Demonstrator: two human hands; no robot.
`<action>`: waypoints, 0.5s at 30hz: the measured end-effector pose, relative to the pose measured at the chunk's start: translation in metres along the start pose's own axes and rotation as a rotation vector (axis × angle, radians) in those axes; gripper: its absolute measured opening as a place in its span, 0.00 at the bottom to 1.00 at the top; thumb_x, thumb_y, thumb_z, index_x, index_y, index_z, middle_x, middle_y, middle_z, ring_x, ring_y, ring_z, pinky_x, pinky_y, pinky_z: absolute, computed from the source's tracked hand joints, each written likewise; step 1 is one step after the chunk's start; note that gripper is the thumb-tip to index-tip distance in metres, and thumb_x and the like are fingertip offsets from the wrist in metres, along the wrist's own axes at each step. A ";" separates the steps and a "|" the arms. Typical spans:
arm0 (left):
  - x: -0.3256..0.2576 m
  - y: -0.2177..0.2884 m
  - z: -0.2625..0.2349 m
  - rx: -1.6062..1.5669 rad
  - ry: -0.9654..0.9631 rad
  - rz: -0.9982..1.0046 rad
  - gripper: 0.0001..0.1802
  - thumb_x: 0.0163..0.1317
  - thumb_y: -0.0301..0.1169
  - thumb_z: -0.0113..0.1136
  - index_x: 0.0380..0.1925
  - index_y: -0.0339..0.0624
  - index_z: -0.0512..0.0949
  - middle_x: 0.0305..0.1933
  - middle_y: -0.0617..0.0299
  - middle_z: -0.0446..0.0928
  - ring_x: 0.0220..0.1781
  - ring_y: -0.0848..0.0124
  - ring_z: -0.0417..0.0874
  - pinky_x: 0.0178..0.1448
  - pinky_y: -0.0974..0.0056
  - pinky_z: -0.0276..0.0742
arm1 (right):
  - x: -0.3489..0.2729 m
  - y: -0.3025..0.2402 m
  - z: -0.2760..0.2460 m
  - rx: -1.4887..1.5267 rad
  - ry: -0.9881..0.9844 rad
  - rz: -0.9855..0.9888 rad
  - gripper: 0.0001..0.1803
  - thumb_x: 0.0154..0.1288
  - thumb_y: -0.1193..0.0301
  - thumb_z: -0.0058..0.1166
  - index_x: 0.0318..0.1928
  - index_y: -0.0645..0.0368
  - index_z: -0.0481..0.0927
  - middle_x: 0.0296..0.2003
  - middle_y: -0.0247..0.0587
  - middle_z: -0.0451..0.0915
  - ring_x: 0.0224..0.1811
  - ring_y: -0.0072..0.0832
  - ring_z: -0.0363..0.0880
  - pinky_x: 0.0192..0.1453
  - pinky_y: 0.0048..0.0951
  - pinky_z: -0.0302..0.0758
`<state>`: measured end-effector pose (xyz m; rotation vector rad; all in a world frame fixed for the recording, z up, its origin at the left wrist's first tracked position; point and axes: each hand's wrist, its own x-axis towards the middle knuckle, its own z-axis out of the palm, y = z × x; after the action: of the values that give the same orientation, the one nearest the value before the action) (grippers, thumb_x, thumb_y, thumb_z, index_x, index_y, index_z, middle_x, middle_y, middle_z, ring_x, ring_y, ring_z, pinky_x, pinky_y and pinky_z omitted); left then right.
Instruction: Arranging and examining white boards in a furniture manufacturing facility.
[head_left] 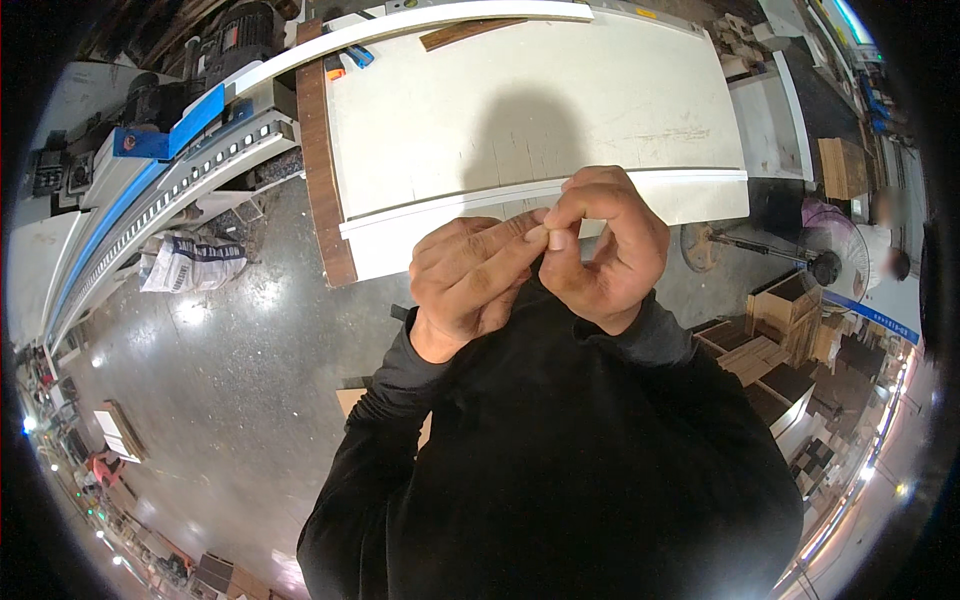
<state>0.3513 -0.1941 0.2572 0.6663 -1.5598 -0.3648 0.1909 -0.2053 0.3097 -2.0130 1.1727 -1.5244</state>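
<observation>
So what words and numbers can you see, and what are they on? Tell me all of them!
Sack: dark printed letters, but I don't copy print out.
Blue sign: small white characters, too small to read.
Yellow patch: maybe a label, too small to read.
Motor: maybe a label, too blurred to read.
White board: marks and scuffs, no words I can make out.

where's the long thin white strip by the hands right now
In the head view, the white strip lies across the near part of the white tabletop, its left end beside the brown board, passing just behind the right hand.
</observation>
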 end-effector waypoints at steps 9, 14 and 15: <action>0.002 -0.001 0.009 0.048 -0.017 0.045 0.21 0.54 0.26 0.76 0.51 0.47 0.91 0.46 0.57 0.93 0.32 0.69 0.88 0.40 0.67 0.85 | 0.002 0.006 -0.011 0.117 -0.034 0.061 0.06 0.60 0.77 0.65 0.38 0.59 0.84 0.32 0.37 0.85 0.30 0.25 0.83 0.35 0.27 0.78; 0.009 -0.003 0.010 0.073 -0.023 0.034 0.18 0.56 0.28 0.75 0.49 0.49 0.92 0.47 0.57 0.93 0.32 0.71 0.87 0.38 0.68 0.84 | 0.008 0.007 -0.017 0.136 -0.041 0.015 0.05 0.62 0.74 0.64 0.39 0.59 0.85 0.32 0.38 0.85 0.30 0.25 0.83 0.34 0.27 0.78; 0.010 -0.003 0.010 0.080 -0.024 0.028 0.17 0.57 0.28 0.74 0.48 0.50 0.92 0.48 0.57 0.93 0.32 0.71 0.87 0.38 0.68 0.84 | 0.009 0.007 -0.018 0.130 -0.050 -0.001 0.06 0.62 0.73 0.64 0.39 0.60 0.85 0.33 0.38 0.85 0.30 0.25 0.83 0.34 0.27 0.78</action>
<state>0.3423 -0.2039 0.2621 0.7036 -1.6121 -0.2914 0.1723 -0.2130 0.3166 -1.9549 1.0256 -1.5018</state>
